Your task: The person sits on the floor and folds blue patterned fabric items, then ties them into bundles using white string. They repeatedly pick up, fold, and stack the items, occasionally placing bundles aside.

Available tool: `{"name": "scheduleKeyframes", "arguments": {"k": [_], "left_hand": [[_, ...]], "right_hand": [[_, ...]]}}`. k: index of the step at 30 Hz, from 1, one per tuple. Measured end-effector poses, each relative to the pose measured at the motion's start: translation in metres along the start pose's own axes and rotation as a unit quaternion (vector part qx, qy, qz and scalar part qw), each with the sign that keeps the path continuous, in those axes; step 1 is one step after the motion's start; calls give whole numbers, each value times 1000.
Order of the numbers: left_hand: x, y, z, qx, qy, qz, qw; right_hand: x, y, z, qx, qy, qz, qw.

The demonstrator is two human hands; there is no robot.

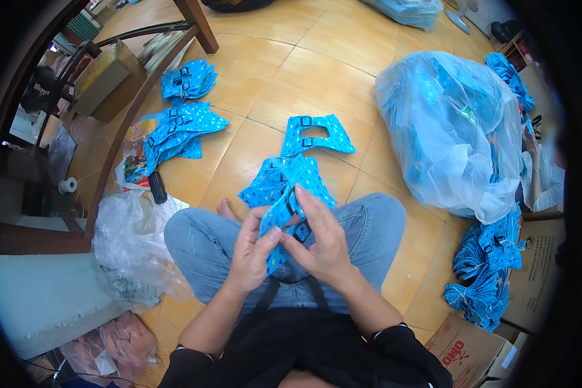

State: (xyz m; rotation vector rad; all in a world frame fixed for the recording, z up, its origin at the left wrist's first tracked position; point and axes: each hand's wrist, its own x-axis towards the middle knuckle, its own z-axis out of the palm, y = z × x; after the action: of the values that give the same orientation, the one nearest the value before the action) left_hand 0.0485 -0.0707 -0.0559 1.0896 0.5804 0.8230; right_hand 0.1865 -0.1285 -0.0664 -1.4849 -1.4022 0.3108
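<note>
Between my hands, above my lap, is a blue patterned fabric piece (275,220) with black buckles on it. My left hand (247,255) pinches its left side, with the thumb on the cloth. My right hand (323,239) grips the other side near a buckle, its fingers partly hiding it. Just beyond lies a loose pile of matching pieces (255,191) on the floor in front of my crossed legs. Farther off, one similar piece (340,140) lies flat, showing two black buckles and a cut-out in its middle.
To the left are two stacks of the blue pieces (194,121) (204,84), a black object (156,187) and crumpled clear plastic (132,239). A large plastic bag (440,142) of blue pieces stands at right, above tied bundles (482,297) and cardboard boxes (462,349). Another person's arm (535,171) shows at far right.
</note>
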Motion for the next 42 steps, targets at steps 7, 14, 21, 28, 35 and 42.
{"name": "scheduleKeyframes", "arguments": {"k": [7, 14, 21, 28, 35, 42], "left_hand": [[-9, 1, -6, 156, 11, -90, 984], [-12, -13, 5, 85, 26, -81, 993], [-7, -8, 3, 37, 4, -102, 994], [9, 1, -2, -115, 92, -24, 989], [3, -5, 12, -17, 12, -60, 998], [-1, -11, 13, -71, 4, -68, 995]], "right_hand": [[-4, -1, 7, -8, 39, 39, 998], [-7, -1, 0, 103, 30, 154, 982], [-2, -1, -7, 165, 22, 196, 966], [2, 1, -14, -5, -6, -4, 1000], [-1, 7, -2, -12, 29, 1, 999], [-4, 13, -12, 76, 83, 164, 980]]}}
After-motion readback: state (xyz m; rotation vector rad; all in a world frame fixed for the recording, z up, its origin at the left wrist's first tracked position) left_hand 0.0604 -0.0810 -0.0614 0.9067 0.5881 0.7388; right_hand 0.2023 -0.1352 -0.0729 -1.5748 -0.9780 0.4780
